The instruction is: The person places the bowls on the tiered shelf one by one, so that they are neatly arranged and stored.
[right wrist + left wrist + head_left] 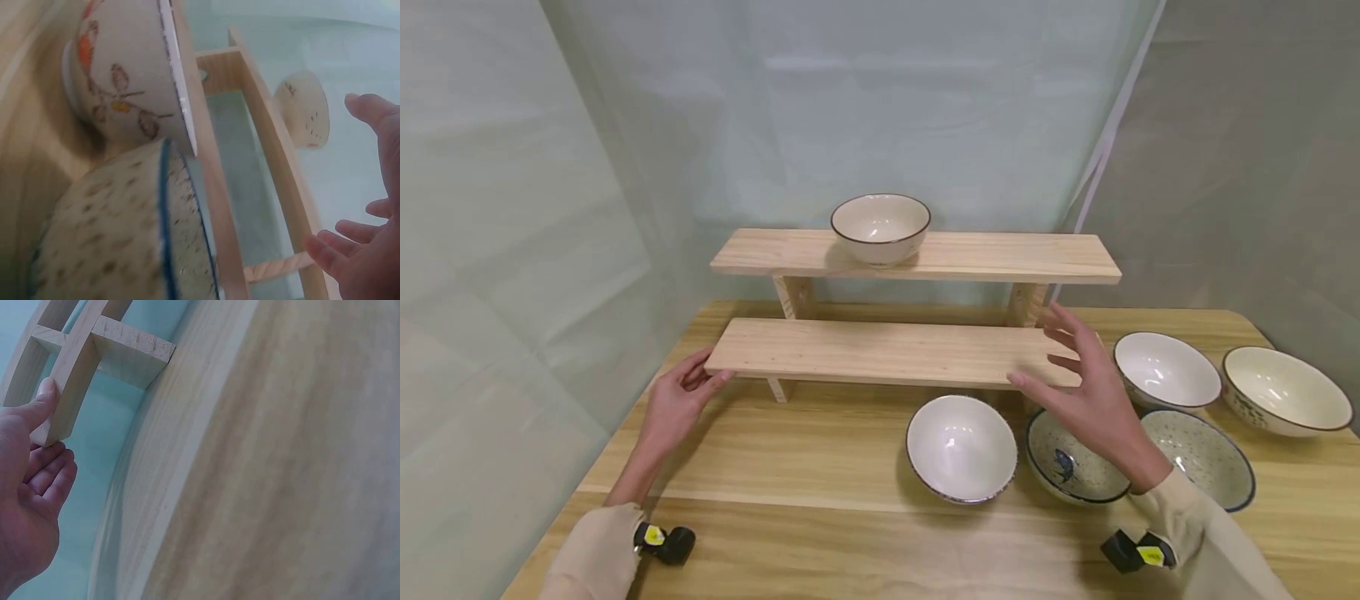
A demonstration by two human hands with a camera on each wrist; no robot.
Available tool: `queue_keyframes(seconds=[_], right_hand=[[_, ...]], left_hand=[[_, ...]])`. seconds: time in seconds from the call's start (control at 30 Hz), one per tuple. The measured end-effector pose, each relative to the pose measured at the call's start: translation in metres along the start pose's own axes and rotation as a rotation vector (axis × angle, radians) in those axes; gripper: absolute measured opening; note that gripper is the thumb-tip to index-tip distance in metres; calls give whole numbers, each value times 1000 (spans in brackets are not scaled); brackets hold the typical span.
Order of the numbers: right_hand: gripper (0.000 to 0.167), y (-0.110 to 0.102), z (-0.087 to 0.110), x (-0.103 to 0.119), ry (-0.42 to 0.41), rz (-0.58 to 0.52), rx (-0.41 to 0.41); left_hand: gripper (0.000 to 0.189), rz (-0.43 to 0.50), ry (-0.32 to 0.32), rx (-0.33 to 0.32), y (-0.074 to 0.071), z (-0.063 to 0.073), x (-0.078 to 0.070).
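Observation:
A two-tier wooden shelf [887, 350] stands on the table, its upper board holding a white bowl [880, 229] with a dark rim. My left hand [677, 404] pinches the left end of the lower board, thumb on one face and fingers curled at the other in the left wrist view. Near that board's right end, my right hand [1090, 392] is spread with nothing in it; whether it touches the wood I cannot tell. In front of the shelf sits a white bowl [962, 450], and partly under my right hand is a speckled bowl [1067, 458] with a blue motif.
To the right stand a blue-rimmed speckled bowl [1206, 458], a white bowl [1165, 371] and a cream bowl [1288, 392] with a dark rim. All rest on the wooden table [820, 533]. Pale fabric [880, 108] hangs behind and at the sides.

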State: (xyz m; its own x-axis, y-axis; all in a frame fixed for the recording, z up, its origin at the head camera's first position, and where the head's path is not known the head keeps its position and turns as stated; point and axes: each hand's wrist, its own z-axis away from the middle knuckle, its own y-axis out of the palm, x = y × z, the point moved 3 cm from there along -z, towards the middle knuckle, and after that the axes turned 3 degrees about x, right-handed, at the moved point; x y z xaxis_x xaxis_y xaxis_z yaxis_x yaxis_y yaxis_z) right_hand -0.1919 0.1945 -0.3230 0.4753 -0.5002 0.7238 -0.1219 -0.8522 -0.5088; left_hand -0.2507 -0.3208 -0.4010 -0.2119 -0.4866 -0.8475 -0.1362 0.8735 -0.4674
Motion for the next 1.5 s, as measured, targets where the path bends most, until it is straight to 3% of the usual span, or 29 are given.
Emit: queue_keyframes(seconds=[0.97,1.5], right_hand=[[94,-31,56,-26,56,76,9],[93,-47,77,-39,33,111,-66]], left_hand=[[69,-20,-29,9,0,-1,2],[67,-20,-18,8,-1,-1,1]])
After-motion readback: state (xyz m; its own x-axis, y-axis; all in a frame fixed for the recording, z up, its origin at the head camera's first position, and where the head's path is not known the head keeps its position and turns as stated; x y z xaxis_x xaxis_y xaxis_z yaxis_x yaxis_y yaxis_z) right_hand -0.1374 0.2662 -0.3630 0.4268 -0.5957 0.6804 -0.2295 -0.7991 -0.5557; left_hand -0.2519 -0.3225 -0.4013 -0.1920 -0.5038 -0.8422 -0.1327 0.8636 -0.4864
